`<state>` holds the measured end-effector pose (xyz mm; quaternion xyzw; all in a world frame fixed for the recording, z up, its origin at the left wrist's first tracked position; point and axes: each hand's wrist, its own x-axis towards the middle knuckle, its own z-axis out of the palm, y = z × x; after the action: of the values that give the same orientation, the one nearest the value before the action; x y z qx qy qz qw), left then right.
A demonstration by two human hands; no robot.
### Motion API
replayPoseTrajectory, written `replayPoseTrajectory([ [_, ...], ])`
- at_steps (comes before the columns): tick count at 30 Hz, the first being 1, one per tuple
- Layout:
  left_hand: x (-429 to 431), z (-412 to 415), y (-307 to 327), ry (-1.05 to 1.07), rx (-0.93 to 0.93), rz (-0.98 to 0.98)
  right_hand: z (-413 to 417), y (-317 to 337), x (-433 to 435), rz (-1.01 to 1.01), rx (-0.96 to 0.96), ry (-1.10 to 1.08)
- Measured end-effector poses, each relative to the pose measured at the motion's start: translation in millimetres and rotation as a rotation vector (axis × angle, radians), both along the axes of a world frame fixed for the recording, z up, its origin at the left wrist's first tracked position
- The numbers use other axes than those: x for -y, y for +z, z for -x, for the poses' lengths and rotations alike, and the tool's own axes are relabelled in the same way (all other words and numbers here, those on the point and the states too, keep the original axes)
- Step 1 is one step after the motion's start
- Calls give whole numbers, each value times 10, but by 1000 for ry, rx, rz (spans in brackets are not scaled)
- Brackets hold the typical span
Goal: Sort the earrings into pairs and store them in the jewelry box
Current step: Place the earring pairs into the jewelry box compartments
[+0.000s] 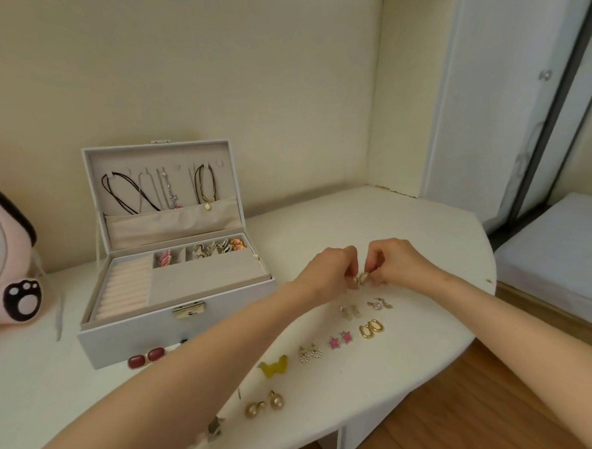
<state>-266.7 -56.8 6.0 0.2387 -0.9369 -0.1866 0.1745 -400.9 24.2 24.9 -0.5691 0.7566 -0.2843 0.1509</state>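
My left hand [329, 269] and my right hand [391, 260] meet over the white table, both pinching a small gold-and-white earring pair [360, 279] between the fingertips. Below them, earrings lie in pairs: gold hoops [371, 328], pink stars [340, 339], pearl rings [310, 353], yellow butterflies [274, 365], gold balls [264, 405], clear drops [350, 312], silver dangles [379, 303]. Red square earrings [146, 357] sit by the open grey jewelry box [129, 339]. Its back compartments hold pink and gold earrings.
Necklaces hang inside the box lid [159, 190]. A pink fan [1, 260] stands at the far left. The white table's curved edge [458, 346] drops to wooden floor on the right. More earrings [209, 431] lie partly hidden under my left forearm.
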Motion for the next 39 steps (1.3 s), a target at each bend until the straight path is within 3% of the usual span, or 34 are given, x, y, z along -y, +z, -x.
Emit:
replayPoseTrajectory([
  [5, 9, -452, 378, 16, -191, -80, -204, 204, -1, 88, 260, 152],
  [9, 146, -934, 610, 103, -235, -121, -479, 289, 130, 131, 372, 241],
  [19, 695, -1949, 756, 333, -111, 10, -1173, 340, 736, 197, 466, 291],
  [25, 1071, -2161, 624, 460, -46, 76, -1493, 352, 1046, 240, 551, 279],
  [35, 1374, -2101, 510, 369, 160, 324, -1668, 136, 1210, 240, 598, 294],
  [39, 1413, -2080, 478, 336, 142, 378, -1670, 116, 1199, 259, 600, 297],
])
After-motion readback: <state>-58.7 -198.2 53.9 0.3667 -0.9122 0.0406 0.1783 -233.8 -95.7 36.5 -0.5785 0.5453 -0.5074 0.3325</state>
